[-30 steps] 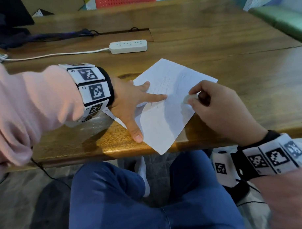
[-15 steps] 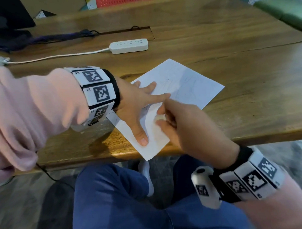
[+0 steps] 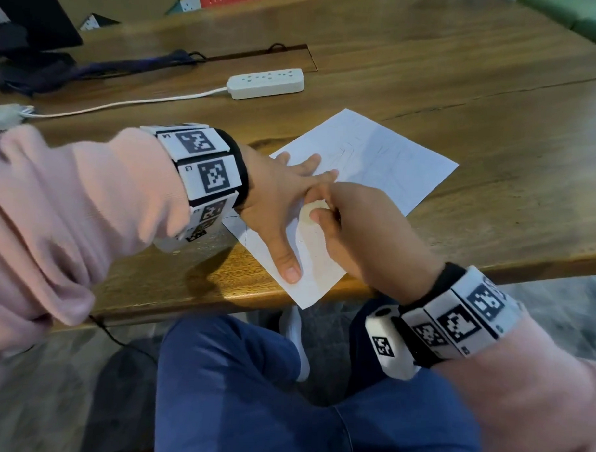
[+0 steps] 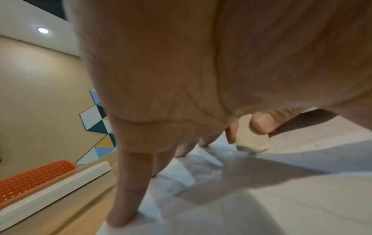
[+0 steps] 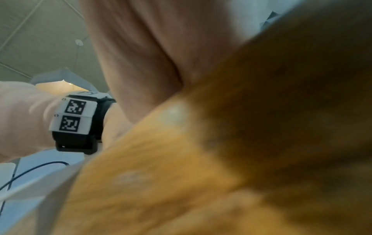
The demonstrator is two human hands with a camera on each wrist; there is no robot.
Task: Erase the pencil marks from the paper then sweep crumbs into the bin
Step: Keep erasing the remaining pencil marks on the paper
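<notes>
A white sheet of paper [image 3: 386, 161] with faint pencil lines lies at an angle on the wooden table [image 3: 496, 107], one corner hanging over the near edge. My left hand [image 3: 284, 205] lies flat on the paper with fingers spread, pressing it down. My right hand [image 3: 344, 220] pinches a pale eraser [image 3: 309, 211] between thumb and fingers, just right of the left thumb. In the left wrist view the eraser [image 4: 251, 138] has its lower end on the paper [image 4: 302, 182]. The right wrist view is blurred by the table edge [image 5: 261, 143]. No bin is in view.
A white power strip [image 3: 266, 82] with its cable lies beyond the paper. Dark cloth and straps [image 3: 58, 72] sit at the far left. A red perforated chair back [image 4: 34, 174] stands behind the table. My blue-trousered knees [image 3: 250, 393] are under the near edge.
My right hand has carried the eraser from the paper's right side leftward to beside the left hand's thumb. The left hand has stayed pressed on the sheet.
</notes>
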